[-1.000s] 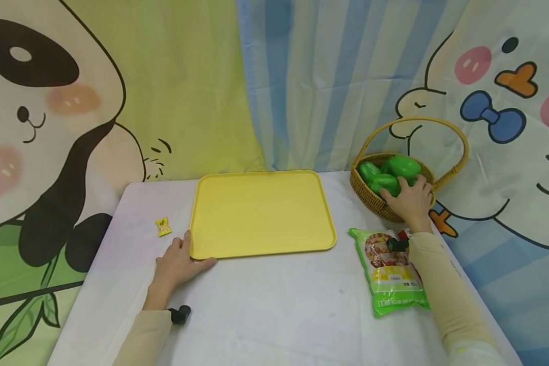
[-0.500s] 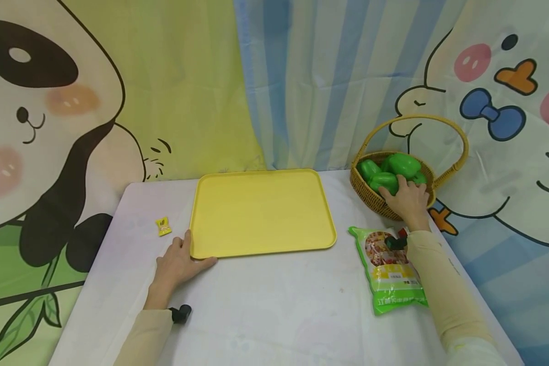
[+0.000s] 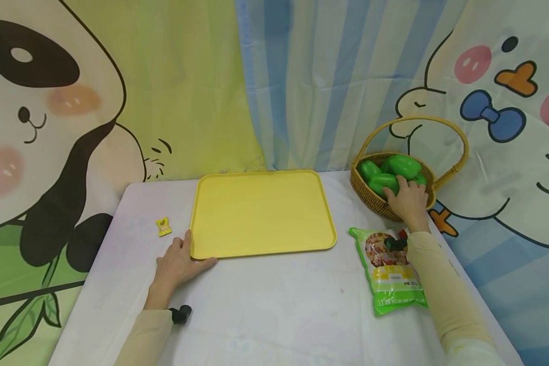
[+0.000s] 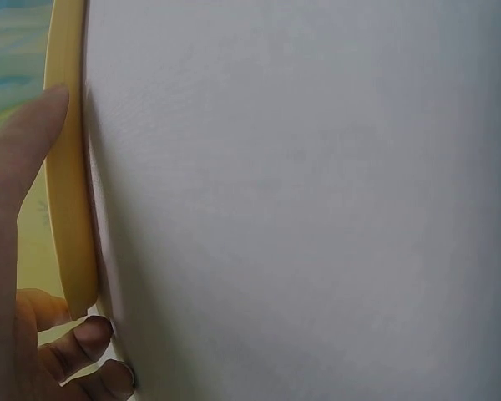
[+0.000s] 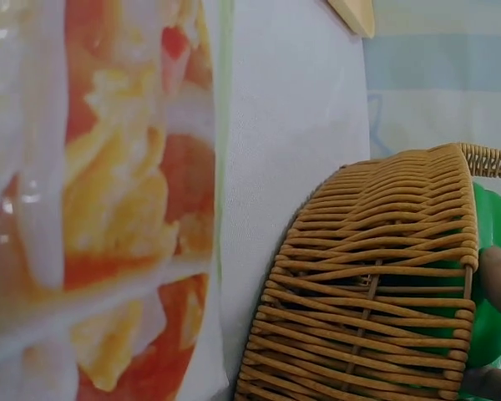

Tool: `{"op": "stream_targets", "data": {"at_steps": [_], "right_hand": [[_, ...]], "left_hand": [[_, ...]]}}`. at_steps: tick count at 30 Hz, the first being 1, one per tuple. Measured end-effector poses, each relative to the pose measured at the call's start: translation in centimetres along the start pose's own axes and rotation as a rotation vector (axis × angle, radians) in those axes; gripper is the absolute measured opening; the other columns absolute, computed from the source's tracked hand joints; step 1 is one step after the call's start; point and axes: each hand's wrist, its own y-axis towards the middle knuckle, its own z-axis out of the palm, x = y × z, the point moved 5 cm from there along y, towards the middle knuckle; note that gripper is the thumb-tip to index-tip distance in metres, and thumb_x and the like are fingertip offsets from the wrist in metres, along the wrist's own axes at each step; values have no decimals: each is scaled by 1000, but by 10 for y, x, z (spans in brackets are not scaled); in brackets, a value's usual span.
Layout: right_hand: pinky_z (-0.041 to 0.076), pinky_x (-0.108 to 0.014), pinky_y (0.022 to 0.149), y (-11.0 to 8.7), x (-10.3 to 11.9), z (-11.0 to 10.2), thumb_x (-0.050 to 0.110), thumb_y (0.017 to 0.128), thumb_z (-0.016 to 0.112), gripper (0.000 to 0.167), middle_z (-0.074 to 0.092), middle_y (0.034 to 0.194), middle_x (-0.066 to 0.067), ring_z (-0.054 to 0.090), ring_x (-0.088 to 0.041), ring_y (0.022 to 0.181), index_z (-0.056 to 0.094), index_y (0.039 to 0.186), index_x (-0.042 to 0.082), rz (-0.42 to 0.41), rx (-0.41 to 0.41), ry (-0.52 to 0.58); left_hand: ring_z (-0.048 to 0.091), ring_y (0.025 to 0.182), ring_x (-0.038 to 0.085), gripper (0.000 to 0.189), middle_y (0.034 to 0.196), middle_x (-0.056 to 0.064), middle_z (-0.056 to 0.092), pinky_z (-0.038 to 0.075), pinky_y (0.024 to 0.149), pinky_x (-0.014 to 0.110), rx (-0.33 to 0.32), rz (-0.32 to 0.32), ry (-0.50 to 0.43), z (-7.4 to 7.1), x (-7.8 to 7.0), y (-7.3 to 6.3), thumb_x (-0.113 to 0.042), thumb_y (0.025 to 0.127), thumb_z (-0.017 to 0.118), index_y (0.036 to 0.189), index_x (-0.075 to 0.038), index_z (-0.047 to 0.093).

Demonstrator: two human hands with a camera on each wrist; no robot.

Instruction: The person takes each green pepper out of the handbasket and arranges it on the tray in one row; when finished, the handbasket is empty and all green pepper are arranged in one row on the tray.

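Note:
My left hand (image 3: 178, 262) lies at the near left corner of a yellow tray (image 3: 263, 213), fingers along its left side and thumb at the near edge. In the left wrist view, the thumb touches the tray's rim (image 4: 64, 192). On the right, my right hand (image 3: 409, 201) reaches over the edge of a wicker basket (image 3: 377, 203) holding several glossy green bell peppers (image 3: 369, 172). Its thumb and fingers are curled about a green bell pepper (image 5: 490, 326), still inside the basket; the fingertips are partly hidden among the peppers.
A green food bag (image 3: 395, 272) lies in front of the basket, partly under the right forearm. Left of the tray is a small yellow wrapped candy (image 3: 163, 226). The basket's tall handle (image 3: 416, 118) arches over the peppers. Printed curtains (image 3: 297, 81) hang behind the white table (image 3: 279, 305).
My right thumb has drawn slightly inward toward the fingers, and the fingers have shifted a little left. The left hand and tray stay put.

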Motion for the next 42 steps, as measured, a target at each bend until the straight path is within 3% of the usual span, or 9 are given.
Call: {"op": "stream_targets", "data": {"at_steps": [18, 28, 35, 42], "right_hand": [[32, -72, 97, 0, 12, -10, 39, 102, 57, 58, 44, 136, -40, 39, -60, 120, 46, 147, 4, -28, -104, 37], [37, -68, 88, -5, 23, -21, 30, 99, 63, 53, 49, 126, -39, 45, -56, 107, 51, 142, 1, -104, -228, 58], [39, -67, 79, -11, 36, -29, 24, 94, 71, 49, 54, 117, -38, 49, -55, 98, 58, 134, -1, -196, -378, 74], [39, -66, 81, -13, 58, -35, 24, 93, 73, 49, 55, 115, -37, 49, -53, 97, 59, 134, 0, -255, -396, 93]], "left_hand": [[54, 100, 34, 129, 123, 25, 48, 42, 82, 72, -3, -5, -13, 2, 1, -1, -84, 75, 61, 159, 2, 15], [53, 97, 33, 128, 122, 25, 48, 43, 77, 67, -17, 6, -6, 1, 1, -2, -84, 75, 62, 159, 2, 17], [53, 96, 33, 128, 120, 25, 48, 43, 75, 65, -21, 17, -4, 0, 1, -2, -84, 75, 62, 159, 1, 17], [53, 97, 34, 129, 121, 25, 48, 42, 78, 67, -14, 7, -14, 0, 1, -2, -84, 74, 63, 159, 1, 17]]}}
